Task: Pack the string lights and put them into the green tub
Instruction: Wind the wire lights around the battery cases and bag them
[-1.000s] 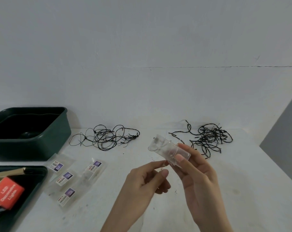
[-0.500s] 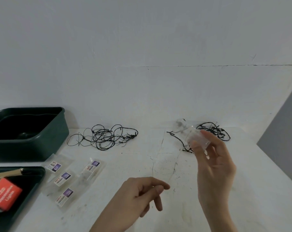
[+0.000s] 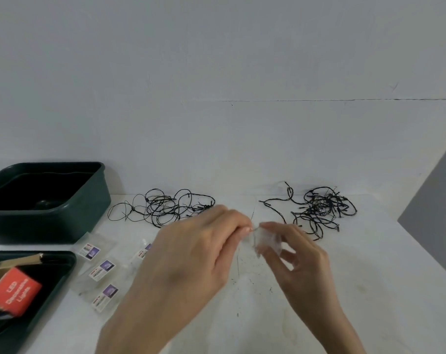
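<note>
At centre frame, above the white bench point(image 3: 370, 277), the left hand point(image 3: 199, 251) pinches a thin wire point(image 3: 252, 215). Its fingertips meet the clear plastic case point(image 3: 267, 242) gripped by the right hand point(image 3: 301, 264). Black string lights point(image 3: 163, 208) lie behind, with a second tangle point(image 3: 318, 210) to the right. The green tub point(image 3: 63, 218) stands at mid left. Labelled packets point(image 3: 99, 269) and a red box point(image 3: 15, 290) are at lower left.
</note>
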The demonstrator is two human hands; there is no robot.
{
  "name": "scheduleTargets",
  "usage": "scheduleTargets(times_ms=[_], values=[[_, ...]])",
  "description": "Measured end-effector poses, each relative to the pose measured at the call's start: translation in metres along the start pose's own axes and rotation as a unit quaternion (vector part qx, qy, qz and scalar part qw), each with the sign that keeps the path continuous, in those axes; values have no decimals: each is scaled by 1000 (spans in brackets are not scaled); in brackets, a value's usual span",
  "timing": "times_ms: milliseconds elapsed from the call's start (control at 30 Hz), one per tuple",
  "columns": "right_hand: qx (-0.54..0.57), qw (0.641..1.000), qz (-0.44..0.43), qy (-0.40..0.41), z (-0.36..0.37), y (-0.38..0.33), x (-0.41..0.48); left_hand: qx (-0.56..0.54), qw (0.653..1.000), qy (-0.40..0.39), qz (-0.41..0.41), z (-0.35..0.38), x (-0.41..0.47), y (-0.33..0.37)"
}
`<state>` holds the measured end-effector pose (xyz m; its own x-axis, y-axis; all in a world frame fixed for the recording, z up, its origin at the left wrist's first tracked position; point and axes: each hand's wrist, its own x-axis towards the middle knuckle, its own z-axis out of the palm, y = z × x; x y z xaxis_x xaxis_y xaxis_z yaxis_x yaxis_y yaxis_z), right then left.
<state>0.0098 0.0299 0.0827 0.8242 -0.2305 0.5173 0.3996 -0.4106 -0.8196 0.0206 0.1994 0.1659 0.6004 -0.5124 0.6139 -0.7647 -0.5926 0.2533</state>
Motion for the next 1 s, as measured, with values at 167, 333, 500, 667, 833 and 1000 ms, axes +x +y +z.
scheduleTargets(times_ms=[167,333,500,667,833,1000], values=[[114,976,92,-163,-5,-15,-6,-7,999,12,-47,6,16,-28],[247,934,153,-206,-14,-20,-4,-119,982,-28,-144,30,8,-54],[376,896,190,-140,-10,-14,-3,-226,947,-59,-222,54,-11,-55],[447,866,220,-39,-6,-11,0,-326,898,-76,-285,64,-28,-31],[361,909,199,61,-5,-11,2,-358,874,-109,-309,63,-33,-12],[170,968,136,124,-6,-12,6,-351,863,-190,-310,53,-36,3]])
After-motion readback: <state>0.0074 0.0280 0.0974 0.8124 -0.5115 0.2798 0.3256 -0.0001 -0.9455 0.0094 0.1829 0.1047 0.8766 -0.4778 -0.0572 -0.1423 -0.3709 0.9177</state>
